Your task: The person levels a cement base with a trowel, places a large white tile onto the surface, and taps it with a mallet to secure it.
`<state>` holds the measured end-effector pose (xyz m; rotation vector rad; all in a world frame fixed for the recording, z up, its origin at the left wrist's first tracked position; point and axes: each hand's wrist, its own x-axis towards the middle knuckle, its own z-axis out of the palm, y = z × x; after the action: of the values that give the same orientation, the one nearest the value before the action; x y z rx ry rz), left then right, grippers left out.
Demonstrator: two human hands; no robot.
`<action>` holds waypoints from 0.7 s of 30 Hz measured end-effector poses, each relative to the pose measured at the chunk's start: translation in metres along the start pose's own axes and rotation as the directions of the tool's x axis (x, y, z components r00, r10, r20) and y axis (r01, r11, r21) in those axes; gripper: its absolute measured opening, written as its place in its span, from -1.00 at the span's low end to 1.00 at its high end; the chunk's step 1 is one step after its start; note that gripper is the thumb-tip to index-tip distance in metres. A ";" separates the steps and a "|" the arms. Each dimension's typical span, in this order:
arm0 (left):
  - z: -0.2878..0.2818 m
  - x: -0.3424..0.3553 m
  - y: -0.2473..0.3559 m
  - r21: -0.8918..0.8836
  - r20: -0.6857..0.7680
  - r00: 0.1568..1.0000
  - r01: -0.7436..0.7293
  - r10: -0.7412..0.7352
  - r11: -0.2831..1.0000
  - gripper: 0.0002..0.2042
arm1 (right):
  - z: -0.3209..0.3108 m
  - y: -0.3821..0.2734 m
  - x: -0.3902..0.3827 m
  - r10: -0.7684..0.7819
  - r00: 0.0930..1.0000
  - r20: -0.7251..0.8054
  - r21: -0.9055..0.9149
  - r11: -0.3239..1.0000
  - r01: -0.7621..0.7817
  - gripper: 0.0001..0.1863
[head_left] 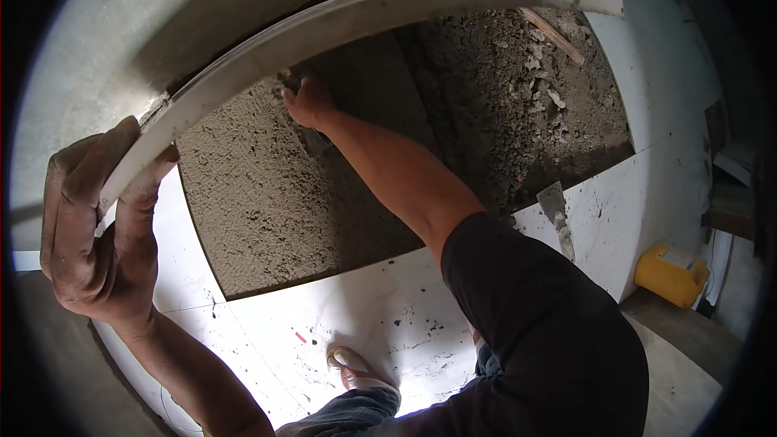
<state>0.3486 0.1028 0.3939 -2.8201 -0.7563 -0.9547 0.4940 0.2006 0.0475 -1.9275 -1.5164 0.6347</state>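
My left hand (105, 222) is closed around the near end of a long, pale straightedge (324, 26). The bar runs along the wall side, above the mortar, to the far right; the fisheye bends it. My right arm reaches over the bed of grey mortar (251, 194). At its end my right hand (310, 103) is closed on what looks like a trowel, with a greyish blade (314, 143) low against the mortar and the handle mostly hidden. The left part of the bed is evenly textured; shadow darkens its middle.
Rough, crumbly mortar (534, 97) with a wooden stick (552, 35) lies at the right. A flat metal tool (555, 214) rests on the speckled white tiles (405, 299) by the bed's edge. Farther right stands a yellow jug (670, 275). My shoe (348, 358) is on the tiles.
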 end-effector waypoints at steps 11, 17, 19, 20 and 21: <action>-0.001 -0.003 0.002 0.036 0.002 1.000 0.006 -0.006 0.999 -0.83 | -0.018 -0.024 -0.003 0.114 0.991 0.065 0.121 0.985 -0.121 -0.45; -0.003 0.002 0.002 0.028 0.016 1.000 -0.008 0.008 1.000 -0.84 | -0.042 -0.002 -0.030 0.070 0.992 -0.109 0.053 0.996 -0.065 -0.44; 0.003 0.006 0.001 -0.003 0.025 0.996 -0.088 0.088 0.996 -0.83 | -0.044 0.018 -0.020 0.321 0.924 -0.207 0.129 0.945 -0.299 -0.44; -0.009 0.011 0.005 0.027 0.041 0.995 -0.088 0.087 0.996 -0.83 | -0.044 0.003 -0.011 0.309 0.932 -0.192 0.153 0.947 -0.282 -0.44; -0.008 0.011 0.004 -0.002 0.037 0.996 -0.085 0.085 0.996 -0.83 | -0.047 0.001 -0.003 0.250 0.952 -0.177 0.096 0.967 -0.236 -0.44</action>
<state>0.3533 0.1025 0.4065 -2.8518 -0.6345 -0.8929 0.5267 0.1901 0.0804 -2.0717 -1.1342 0.5849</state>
